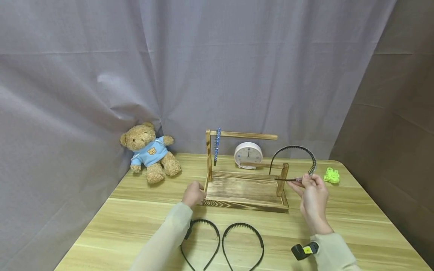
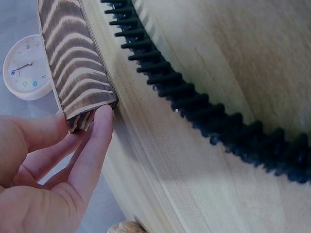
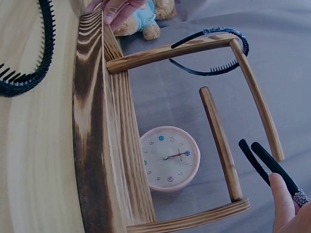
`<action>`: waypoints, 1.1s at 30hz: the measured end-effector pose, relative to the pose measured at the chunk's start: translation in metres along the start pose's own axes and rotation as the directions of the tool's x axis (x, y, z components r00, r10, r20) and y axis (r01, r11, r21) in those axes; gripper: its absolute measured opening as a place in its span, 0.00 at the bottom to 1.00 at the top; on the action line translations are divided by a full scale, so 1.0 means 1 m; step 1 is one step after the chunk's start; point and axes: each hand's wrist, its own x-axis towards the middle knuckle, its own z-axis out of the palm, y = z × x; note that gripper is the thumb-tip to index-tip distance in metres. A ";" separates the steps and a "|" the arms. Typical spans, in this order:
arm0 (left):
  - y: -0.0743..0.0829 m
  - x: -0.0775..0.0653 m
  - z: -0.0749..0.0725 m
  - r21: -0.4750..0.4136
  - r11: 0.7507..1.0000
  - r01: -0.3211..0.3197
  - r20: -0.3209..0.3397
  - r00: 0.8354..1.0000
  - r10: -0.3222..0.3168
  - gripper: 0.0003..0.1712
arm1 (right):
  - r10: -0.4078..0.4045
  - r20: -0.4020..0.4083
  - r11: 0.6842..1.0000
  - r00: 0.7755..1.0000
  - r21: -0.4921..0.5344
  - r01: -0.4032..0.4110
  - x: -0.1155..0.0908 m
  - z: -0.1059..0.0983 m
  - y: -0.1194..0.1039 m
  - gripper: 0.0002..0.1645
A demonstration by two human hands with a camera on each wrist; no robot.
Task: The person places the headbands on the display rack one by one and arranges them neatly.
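A wooden rack [image 1: 245,206] with a tray base and two side bars stands mid-table. At its front left corner, my left hand [image 1: 194,193] grips the tray's end between thumb and fingers, as the left wrist view shows at the striped front rail [image 2: 77,73]. My right hand [image 1: 313,197] pinches a black toothed headband [image 1: 294,146] with a sparkly stretch, beside the rack's right post. Its two tips [image 3: 265,153] point toward the bars in the right wrist view. A blue glittery headband [image 1: 217,145] hangs on the upper bar, near the left post.
Two black headbands [image 1: 218,235] [image 1: 260,237] lie on the table in front of the rack. Behind it stands a round white clock [image 1: 248,154]. A teddy bear [image 1: 149,150] sits at the back left, and a neon-green flower-shaped thing [image 1: 331,175] lies at the right.
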 end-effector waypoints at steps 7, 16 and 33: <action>0.000 0.000 0.000 0.006 1.000 -0.015 -0.009 1.000 0.015 0.20 | -0.029 -0.002 1.000 1.000 0.002 0.029 0.004 0.005 -0.002 0.06; 0.001 -0.001 0.000 0.019 1.000 0.000 -0.008 1.000 0.000 0.20 | -0.024 -0.012 0.999 1.000 -0.034 0.023 0.011 0.009 -0.005 0.05; 0.002 -0.001 -0.001 0.011 1.000 0.001 -0.003 1.000 -0.001 0.19 | -0.050 -0.001 0.996 0.999 -0.072 0.050 0.020 0.020 -0.005 0.06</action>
